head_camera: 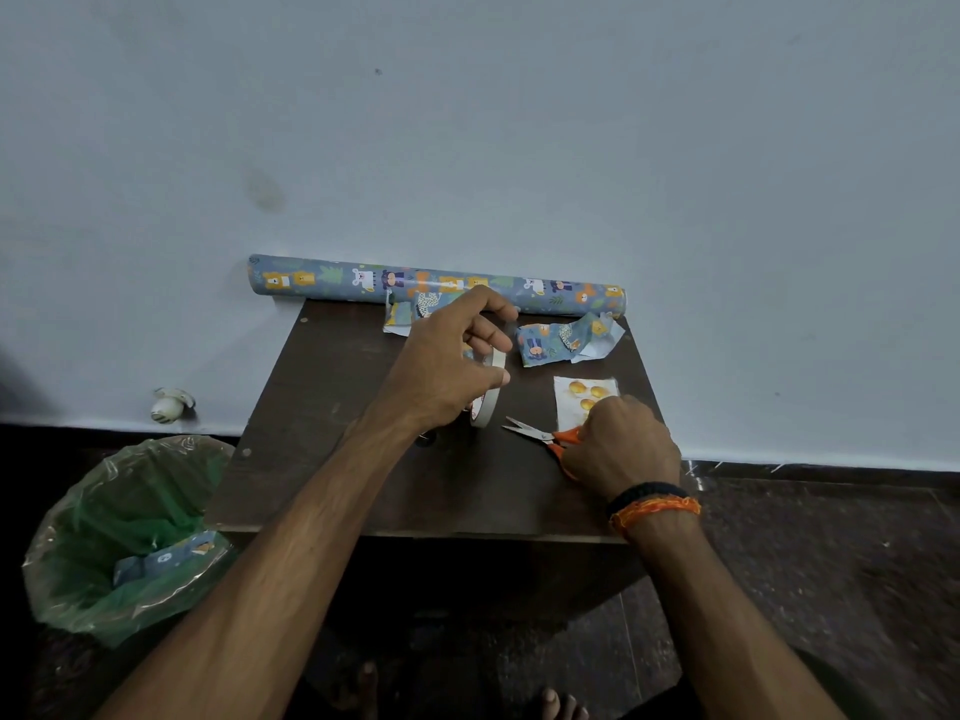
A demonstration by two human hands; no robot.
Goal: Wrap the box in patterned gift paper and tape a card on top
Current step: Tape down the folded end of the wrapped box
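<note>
Bare tabletop (322,449) open near-left. Far edge blocked by paper roll (436,284) w/ scraps (566,339) just in front; scissors (540,437), card (571,402) crowd right.

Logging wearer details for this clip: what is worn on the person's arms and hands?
Both forearms are bare, with no sleeves, gloves or rings in view. The right hand has two bands at its wrist: a black band and an orange thread band beside it. The left hand wears nothing visible.

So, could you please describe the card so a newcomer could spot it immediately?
On the dark brown wooden table, look near its right edge, just beyond the right hand on the orange-handled scissors. The small white square card lies flat there, the only paper printed with yellow-orange balls rather than animals.
</note>
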